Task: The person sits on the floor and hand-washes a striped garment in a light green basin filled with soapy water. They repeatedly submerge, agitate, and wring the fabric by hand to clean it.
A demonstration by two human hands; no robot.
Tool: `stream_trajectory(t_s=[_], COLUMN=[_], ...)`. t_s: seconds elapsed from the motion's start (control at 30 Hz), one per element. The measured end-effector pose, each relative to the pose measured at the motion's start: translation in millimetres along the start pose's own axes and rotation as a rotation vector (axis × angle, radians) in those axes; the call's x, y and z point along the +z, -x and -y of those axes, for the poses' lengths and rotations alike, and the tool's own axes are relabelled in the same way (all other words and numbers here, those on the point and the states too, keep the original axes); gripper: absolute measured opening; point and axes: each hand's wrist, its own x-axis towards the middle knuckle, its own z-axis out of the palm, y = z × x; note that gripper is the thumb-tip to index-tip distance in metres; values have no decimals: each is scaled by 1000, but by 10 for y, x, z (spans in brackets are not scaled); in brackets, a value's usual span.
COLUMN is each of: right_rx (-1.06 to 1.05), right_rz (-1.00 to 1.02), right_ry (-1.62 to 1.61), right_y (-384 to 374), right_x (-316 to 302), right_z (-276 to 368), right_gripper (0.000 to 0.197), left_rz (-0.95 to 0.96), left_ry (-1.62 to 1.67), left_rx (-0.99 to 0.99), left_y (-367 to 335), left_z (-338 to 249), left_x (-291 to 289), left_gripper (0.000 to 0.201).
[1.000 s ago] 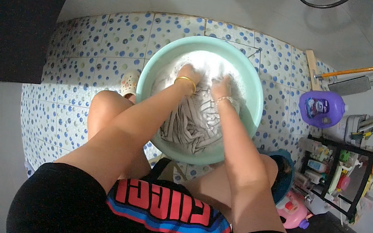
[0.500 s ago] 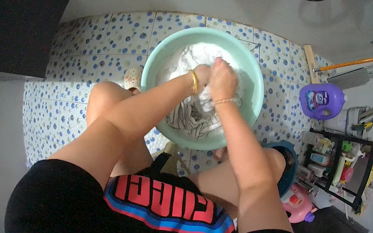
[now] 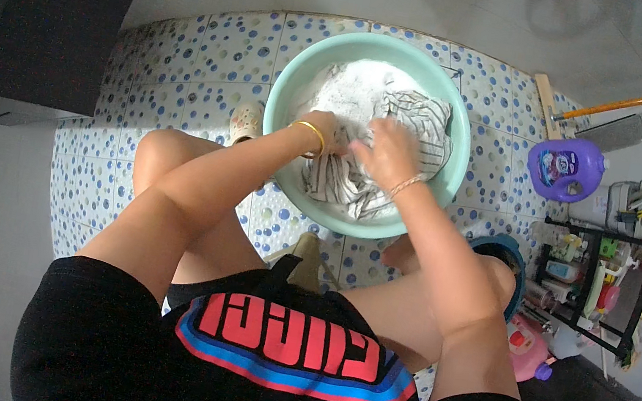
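Observation:
A striped white cloth [image 3: 417, 119] lies wet and bunched in a mint-green basin [image 3: 285, 100], spread over the right and near parts of its inside. White suds [image 3: 354, 86] cover the far left of the basin. My left hand [image 3: 332, 136], with a gold bangle at the wrist, is closed on a fold of the cloth near the middle. Just to its right, my right hand [image 3: 392, 155], wearing a braided bracelet, is over the cloth with its thumb apart. Motion smears its fingers, so its grip is unclear.
My knees flank the basin on the tiled floor [image 3: 238, 40]. At right stand a purple detergent bottle [image 3: 567, 169], a black rack [image 3: 593, 287] of bottles, a blue bucket [image 3: 515, 278] and a pink bottle [image 3: 527, 348]. A black cabinet [image 3: 53, 16] is at left.
My hands, pressed close together over the bunched cloth before, have moved apart and toward me. The striped cloth now spreads out to the right, and more suds show at the far left.

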Motion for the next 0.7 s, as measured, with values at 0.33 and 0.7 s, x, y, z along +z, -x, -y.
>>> stream_trajectory(t_s=[0.33, 0.7], right_rx=[114, -22], right_rz=[-64, -270], right_ry=[-814, -1802], right_y=[-36, 224], right_x=[72, -754], right_z=[-292, -177], right_gripper=[26, 25], left_rz=[-26, 228], left_ry=[1578, 1486], left_rx=[62, 362], left_y=[157, 465], left_z=[-140, -405], left_x=[-496, -544], left_gripper=[16, 55])
